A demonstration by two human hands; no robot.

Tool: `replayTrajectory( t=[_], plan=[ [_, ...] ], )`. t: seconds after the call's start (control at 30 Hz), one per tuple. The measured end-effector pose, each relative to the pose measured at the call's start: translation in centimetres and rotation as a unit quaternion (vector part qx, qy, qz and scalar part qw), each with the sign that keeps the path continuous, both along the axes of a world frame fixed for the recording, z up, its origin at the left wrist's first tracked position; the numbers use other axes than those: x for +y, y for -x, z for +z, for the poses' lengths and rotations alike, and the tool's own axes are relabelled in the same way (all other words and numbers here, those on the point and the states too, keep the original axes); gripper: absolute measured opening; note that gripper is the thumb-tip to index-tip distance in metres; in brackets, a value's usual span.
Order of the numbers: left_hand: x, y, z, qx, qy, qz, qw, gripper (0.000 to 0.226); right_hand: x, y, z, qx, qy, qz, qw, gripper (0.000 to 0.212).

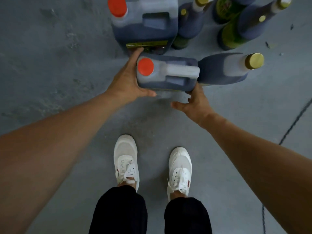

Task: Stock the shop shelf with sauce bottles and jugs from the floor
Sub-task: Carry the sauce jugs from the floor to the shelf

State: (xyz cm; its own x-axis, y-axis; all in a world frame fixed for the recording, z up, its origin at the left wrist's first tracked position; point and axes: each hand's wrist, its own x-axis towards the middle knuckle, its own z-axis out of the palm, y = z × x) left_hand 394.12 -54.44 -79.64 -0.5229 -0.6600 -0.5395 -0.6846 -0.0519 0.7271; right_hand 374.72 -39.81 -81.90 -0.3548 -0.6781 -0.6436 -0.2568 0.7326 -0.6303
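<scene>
Your left hand (125, 81) and right hand (194, 102) grip the small dark red-capped plastic jug (167, 73) at frame centre; your right fingertips are hidden beneath it.

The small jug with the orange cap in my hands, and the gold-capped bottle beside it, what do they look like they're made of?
The small dark jug with the orange cap looks like translucent matte plastic: the dark sauce shows through cloudy walls, and the handle is moulded in. Its cap looks like smooth plastic. The dark gold-capped bottle is probably plastic too, though glass can't be ruled out; its cap has a metallic sheen.
</scene>
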Motion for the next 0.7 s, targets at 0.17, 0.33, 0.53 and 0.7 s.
replayTrajectory(
  t=[0.17, 0.33, 0.53, 0.7],
  plan=[
    [-1.1, -1.4, 0.0, -0.008, 0.036, -0.049, 0.998, 0.120, -0.3, -0.7, -1.5, -0.004, 0.002, -0.010, 1.000, 0.105],
    [-1.5, -1.4, -0.7, -0.004, 0.037, -0.058, 0.998, 0.120, -1.7, -0.2, -3.8, -0.022, 0.015, -0.038, 0.999, 0.101],
    [-1.3, -1.4, -1.7, 0.023, 0.028, -0.025, 0.999, 0.115, -2.5, 1.5, -4.3, -0.086, 0.003, 0.020, 0.996, 0.088],
    [-0.8, -1.9, -1.2, 0.017, 0.003, 0.017, 1.000, 0.103, -2.6, 1.3, -3.2, -0.164, 0.012, -0.061, 0.984, 0.081]
  ],
)
